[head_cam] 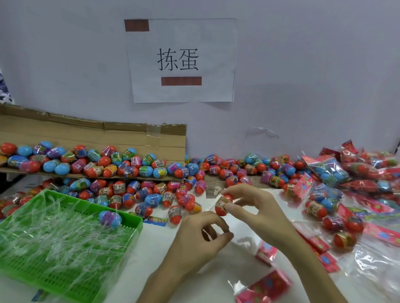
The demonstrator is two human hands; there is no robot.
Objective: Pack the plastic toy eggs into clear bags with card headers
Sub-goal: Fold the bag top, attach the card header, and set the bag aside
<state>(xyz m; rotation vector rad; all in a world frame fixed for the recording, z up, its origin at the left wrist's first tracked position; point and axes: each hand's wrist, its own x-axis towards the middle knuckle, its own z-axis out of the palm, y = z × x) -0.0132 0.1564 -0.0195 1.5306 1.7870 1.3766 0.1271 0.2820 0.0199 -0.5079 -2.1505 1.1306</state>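
I read the right hand [254, 205] pinching one red egg [222, 205] at its banded middle, above the table [210, 295]; the left hand [196, 239] curls just below, and I cannot tell whether it holds clear film. Handling: light, rigid, smooth shell (liable to roll), so grip across the waist. Count: one held, one on the green tray [71, 290], loose eggs [145, 195] beyond counting, two flat header bags [262, 289] nearest me

Both forearms reach up from the lower edge to mid-frame, where the right hand [253, 204] pinches an egg [222, 206] between thumb and fingertips, and the left hand [198, 238], just below-left, curls its fingers toward its thumb.
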